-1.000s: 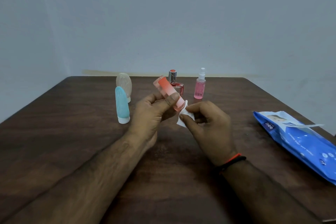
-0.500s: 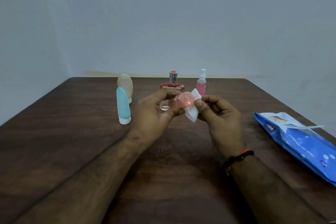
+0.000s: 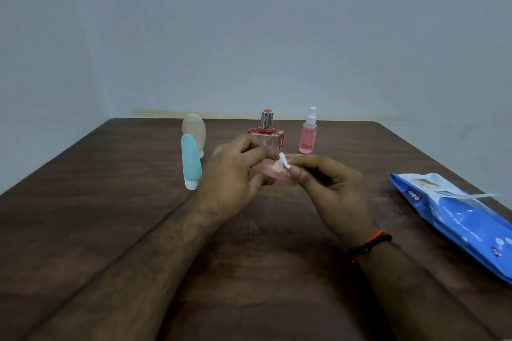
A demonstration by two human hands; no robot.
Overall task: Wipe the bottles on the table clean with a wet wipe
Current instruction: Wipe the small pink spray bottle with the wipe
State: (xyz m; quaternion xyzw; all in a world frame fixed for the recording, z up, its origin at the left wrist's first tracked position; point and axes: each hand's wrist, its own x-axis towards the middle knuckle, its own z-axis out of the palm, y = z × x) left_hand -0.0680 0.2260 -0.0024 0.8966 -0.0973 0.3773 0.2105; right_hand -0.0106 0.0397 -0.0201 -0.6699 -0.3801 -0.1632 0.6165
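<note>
Above the tabletop (image 3: pixel 110 202), the left hand (image 3: pixel 232 174) grips a small pink bottle (image 3: pixel 270 171); the right hand (image 3: pixel 329 185) pinches a wet wipe (image 3: pixel 284 161) against it.

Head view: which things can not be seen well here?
- Pink bottle: mostly hidden by left hand and right hand.
- Wet wipe: only a small bit shows between the fingers.
- Wipes pack: cut off by the right edge; small print blurred.

I see a dark wooden table (image 3: pixel 83 202) pushed into the corner of pale blue-grey walls (image 3: pixel 249 22), and a black-and-orange wristband (image 3: pixel 370 243) with its beads too blurred to make out
</note>
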